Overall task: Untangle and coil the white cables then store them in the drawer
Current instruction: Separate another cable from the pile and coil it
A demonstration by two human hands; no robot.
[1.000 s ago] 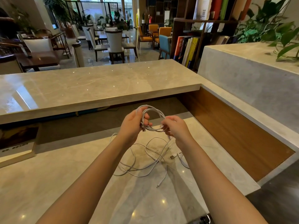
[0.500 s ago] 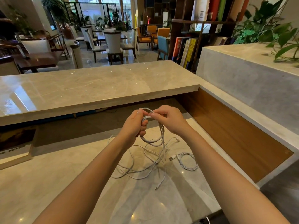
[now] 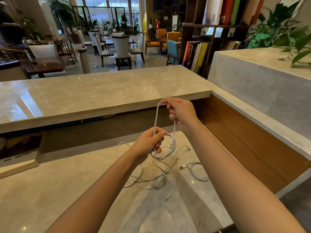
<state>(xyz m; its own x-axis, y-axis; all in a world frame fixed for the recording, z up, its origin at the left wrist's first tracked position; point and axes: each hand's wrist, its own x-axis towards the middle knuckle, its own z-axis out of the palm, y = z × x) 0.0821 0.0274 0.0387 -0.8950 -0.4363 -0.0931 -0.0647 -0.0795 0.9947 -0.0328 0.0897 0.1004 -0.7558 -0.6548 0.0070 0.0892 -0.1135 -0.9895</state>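
My left hand [image 3: 149, 144] grips a small coil of white cable [image 3: 165, 148] above the lower marble desk [image 3: 67, 190]. My right hand [image 3: 180, 113] is raised higher and pinches a long loop of the same cable [image 3: 156, 115], stretched up from the coil. Below the hands a loose tangle of white cables [image 3: 151, 179] lies on the desk, with one free plug end [image 3: 166, 198] pointing toward me. A separate small coiled white cable [image 3: 196, 170] with a USB plug lies to the right of the tangle. No drawer is in view.
A raised marble counter [image 3: 101, 95] runs across behind the desk, with a wooden side panel [image 3: 252, 145] at the right. A framed sign [image 3: 18, 153] stands at the left on the desk. Bookshelf, plants and café chairs lie beyond.
My right hand has lifted up and away from the left hand, drawing a tall loop of cable out of the coil. The left hand has stayed at the coil, slightly lower.
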